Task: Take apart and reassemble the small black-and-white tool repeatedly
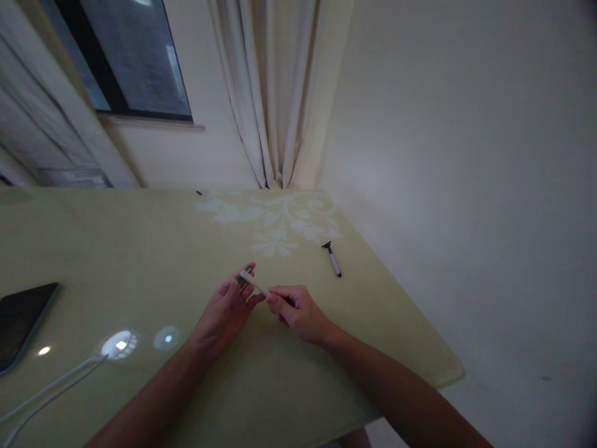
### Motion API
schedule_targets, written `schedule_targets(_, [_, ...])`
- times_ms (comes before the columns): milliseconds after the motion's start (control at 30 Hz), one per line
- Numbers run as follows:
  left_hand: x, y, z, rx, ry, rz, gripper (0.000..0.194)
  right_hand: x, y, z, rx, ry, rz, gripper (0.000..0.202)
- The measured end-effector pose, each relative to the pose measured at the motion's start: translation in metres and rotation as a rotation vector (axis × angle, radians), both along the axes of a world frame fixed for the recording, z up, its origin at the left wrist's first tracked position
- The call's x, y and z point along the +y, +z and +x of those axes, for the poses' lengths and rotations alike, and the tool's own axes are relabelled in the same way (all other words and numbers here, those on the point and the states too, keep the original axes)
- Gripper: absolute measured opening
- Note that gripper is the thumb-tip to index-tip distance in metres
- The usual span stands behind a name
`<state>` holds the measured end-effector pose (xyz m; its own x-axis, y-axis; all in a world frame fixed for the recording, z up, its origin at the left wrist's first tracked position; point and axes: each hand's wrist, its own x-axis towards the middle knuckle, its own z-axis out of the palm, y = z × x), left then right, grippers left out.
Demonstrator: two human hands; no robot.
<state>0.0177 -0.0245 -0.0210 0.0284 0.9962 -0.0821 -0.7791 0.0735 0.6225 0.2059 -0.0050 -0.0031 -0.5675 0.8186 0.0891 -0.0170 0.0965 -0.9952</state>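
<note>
My left hand (226,308) is closed on a small dark green piece (249,269) with shiny edges, too small to make out its kind. In my right hand (301,313) is a slim pale stick (254,282), perhaps a small brush, pinched between thumb and fingers. Its far end lies against or just over the green piece; I cannot tell whether they touch. My fingers cover the stick's near end. To the right of both hands, a razor (333,261) with a black head and a grey handle lies on the table.
The table (382,311) has a glossy yellowish top with a white floral pattern, and its right edge runs beside the wall. A dark tablet (25,320) lies at far left, near white cables (56,389). A tiny dark object (199,193) sits at the back edge. Curtains (270,93) hang behind.
</note>
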Motion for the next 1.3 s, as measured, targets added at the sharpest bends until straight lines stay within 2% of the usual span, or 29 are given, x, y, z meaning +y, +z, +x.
schedule_targets(200, [0.0000,-0.0006,-0.0007,0.030,-0.032,0.009,0.055,0.0021,0.0026,0.0014,0.025,-0.038,0.015,0.048])
schedule_targets(500, [0.0001,0.0014,-0.0001,0.077,-0.071,0.039,0.049,0.0034,0.0011,0.0033,0.040,0.003,-0.020,0.047])
schedule_targets(833, [0.0039,-0.0032,-0.0068,0.155,-0.039,0.060,0.055,0.0050,0.0016,0.0035,0.077,0.010,-0.065,0.047])
schedule_targets(1000, [0.0038,0.0008,-0.0062,0.198,0.002,0.078,0.053,0.0055,0.0020,0.0046,0.056,-0.020,-0.046,0.048])
schedule_targets(1133, [0.0031,0.0029,-0.0065,0.269,0.026,0.058,0.049,0.0049,0.0040,0.0062,0.014,0.037,-0.022,0.047])
schedule_targets(1300, [0.0028,-0.0005,-0.0071,0.274,0.049,0.076,0.049,0.0053,0.0061,0.0062,0.005,-0.043,-0.010,0.052])
